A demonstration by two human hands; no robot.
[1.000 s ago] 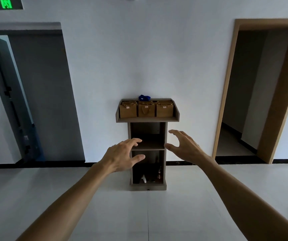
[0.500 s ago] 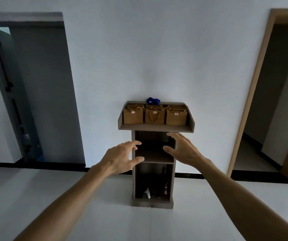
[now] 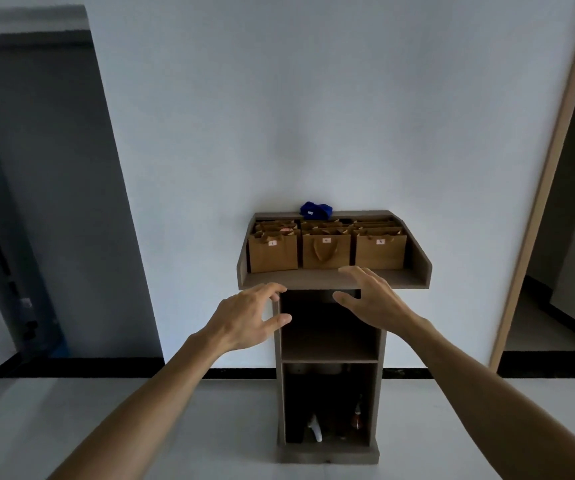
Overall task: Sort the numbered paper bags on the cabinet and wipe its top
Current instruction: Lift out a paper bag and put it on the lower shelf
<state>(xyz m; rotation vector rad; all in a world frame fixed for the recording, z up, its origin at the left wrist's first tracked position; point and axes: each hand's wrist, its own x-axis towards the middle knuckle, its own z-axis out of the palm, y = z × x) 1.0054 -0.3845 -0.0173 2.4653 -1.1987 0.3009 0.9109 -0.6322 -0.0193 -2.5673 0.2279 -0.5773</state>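
— What of the grip on each side?

— Both are released. The left hand [image 3: 244, 320] reaches out in the middle of the frame with fingers spread and loosely bent, holding nothing. The right hand [image 3: 374, 299] is stretched out just right of it, fingers also spread, its fingertips [image 3: 346, 270] showing in front of the counter edge; whether they touch it I cannot tell.

— And the bags?

— Brown paper bags with small white number labels stand in rows on the top of the tall, narrow grey-brown wooden cabinet [image 3: 417, 277], a little above centre frame. In the front row the left bag [image 3: 273, 254] is labelled 1, the middle bag [image 3: 326, 252] has its twisted handle hanging down over its face and a label too small to read, and the right bag [image 3: 380, 252] bears what looks like a 5. More bags stand behind them, only their tops showing.

— Anything to wipe with?

— A crumpled dark blue cloth [image 3: 315, 209] lies on the back rim of the top, against the white wall [image 3: 314, 98].

— What else?

— The cabinet has open shelves below; in the bottom one, lower centre, a white spray bottle [image 3: 315, 431] and a small brown bottle [image 3: 358, 419] stand apart. A grey doorway [image 3: 54, 202] is at the left of the frame, a wood-framed doorway [image 3: 553, 168] at the right.
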